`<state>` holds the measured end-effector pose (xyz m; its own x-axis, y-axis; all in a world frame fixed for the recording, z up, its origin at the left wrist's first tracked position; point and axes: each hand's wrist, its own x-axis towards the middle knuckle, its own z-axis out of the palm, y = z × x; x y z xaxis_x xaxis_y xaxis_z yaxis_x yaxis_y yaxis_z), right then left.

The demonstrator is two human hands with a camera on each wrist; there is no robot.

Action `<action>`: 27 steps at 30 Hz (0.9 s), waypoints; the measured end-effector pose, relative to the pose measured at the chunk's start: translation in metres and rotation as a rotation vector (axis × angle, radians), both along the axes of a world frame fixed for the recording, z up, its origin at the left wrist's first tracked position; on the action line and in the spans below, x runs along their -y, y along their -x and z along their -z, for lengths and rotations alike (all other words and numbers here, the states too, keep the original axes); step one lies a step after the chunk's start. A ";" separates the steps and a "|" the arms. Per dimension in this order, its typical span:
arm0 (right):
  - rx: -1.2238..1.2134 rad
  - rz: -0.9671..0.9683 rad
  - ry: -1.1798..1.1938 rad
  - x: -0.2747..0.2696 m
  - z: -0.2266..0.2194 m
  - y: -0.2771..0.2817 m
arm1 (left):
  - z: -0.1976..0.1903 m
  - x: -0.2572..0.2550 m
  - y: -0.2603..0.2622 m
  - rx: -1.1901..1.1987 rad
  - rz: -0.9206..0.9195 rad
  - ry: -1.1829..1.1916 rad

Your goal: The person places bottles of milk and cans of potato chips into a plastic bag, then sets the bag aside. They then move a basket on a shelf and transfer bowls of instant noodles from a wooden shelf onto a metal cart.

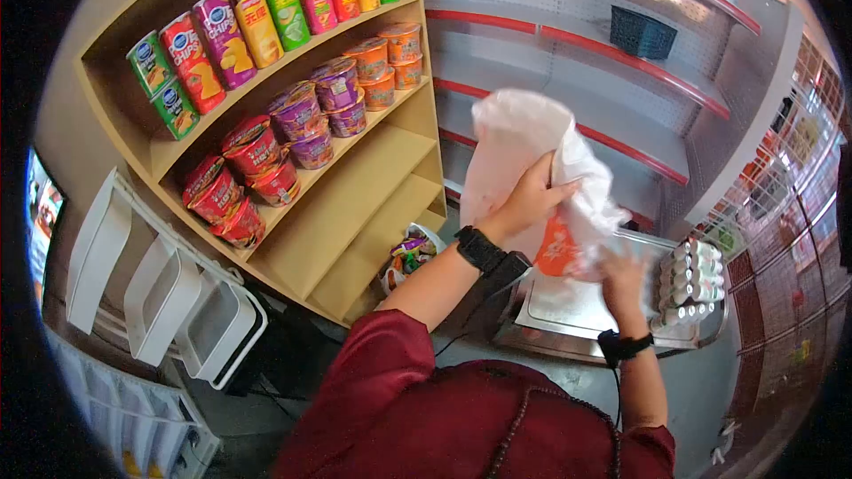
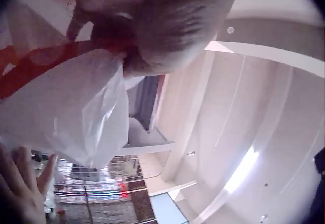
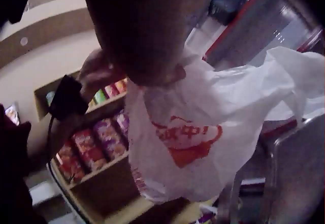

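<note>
A white plastic bag with red-orange print (image 1: 559, 244) hangs crumpled in front of the person. The left hand (image 1: 530, 200) grips its upper part, thumb across the plastic. Blurred by motion, the right hand (image 1: 624, 279) is beside the bag's lower right end, over the metal cart. Its fingers (image 2: 23, 170) look straight and spread in the left wrist view, close to the edge of the bag (image 2: 71, 112). In the right wrist view, the printed side of the bag (image 3: 188, 142) spreads out below the dark right hand (image 3: 147, 46).
A wooden shelf (image 1: 382, 146) at left bears chip cans and cup noodles. Ahead stands a red-edged metal rack (image 1: 497, 62) with a dark basket (image 1: 642, 33). Stacked cans (image 1: 690, 279) stand on the metal cart (image 1: 568, 306). Another bag of snacks (image 1: 414, 253) sits low by the shelf.
</note>
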<state>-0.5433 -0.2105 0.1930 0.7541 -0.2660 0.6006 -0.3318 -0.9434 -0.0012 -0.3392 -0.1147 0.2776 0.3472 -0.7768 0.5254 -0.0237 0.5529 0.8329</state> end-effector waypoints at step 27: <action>-0.241 -0.394 -0.259 0.031 0.064 0.038 | 0.120 0.031 0.064 1.009 0.159 -0.601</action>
<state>-0.5816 -0.2413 0.1290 0.9353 -0.0516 0.3500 0.0280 -0.9754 -0.2186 -0.4027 -0.1461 0.1577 -0.1378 -0.9896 0.0421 -0.7850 0.1351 0.6046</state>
